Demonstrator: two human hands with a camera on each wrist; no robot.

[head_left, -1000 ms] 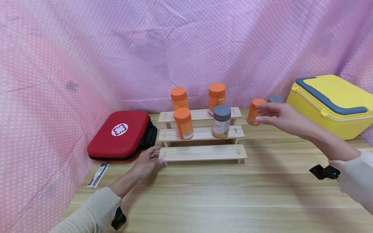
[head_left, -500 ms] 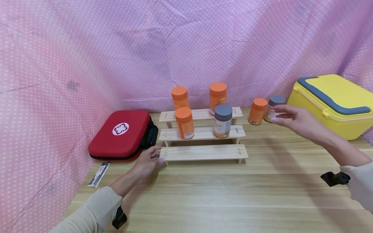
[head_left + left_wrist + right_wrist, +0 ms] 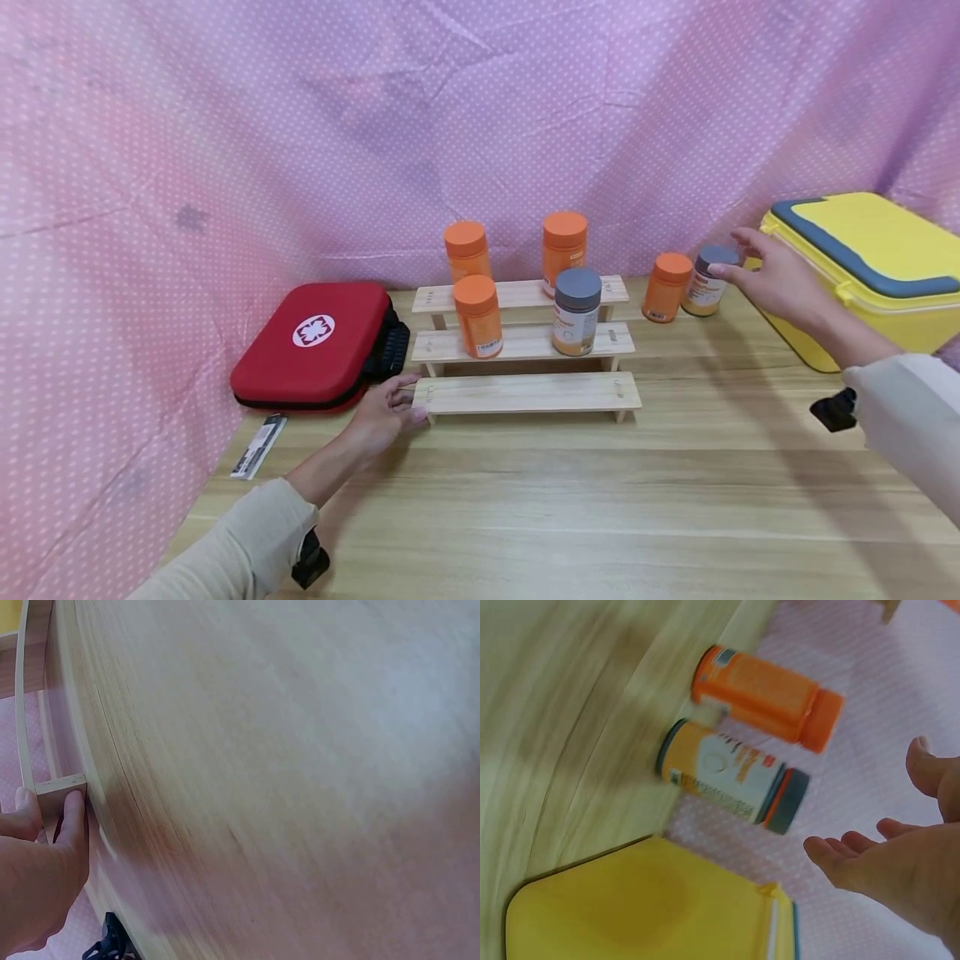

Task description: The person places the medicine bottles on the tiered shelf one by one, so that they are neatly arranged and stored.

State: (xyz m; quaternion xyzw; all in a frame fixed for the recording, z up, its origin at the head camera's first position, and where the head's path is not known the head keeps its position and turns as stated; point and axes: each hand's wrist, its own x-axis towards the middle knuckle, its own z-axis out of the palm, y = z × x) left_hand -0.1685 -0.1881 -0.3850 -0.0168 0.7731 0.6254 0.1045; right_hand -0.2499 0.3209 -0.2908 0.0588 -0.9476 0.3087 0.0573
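Note:
At the rack's left end my left hand grips the lowest tier of the three-step wooden display rack. In the left wrist view the thumb and a finger pinch it at a leg. My right hand has its thumb and fingers spread beside the grey lid of a supplement jar. A gap shows between that hand and the jar in the right wrist view. An orange jar stands just left of the grey-lidded one.
On the middle tier stand an orange jar and a grey-lidded jar. Two orange jars occupy the top tier. A red first-aid case and a small packet lie left; a yellow box stands right.
My right hand has moved right, from in front of the loose orange jar to the right side of the grey-lidded jar, uncovering both. The left hand keeps its grip on the rack.

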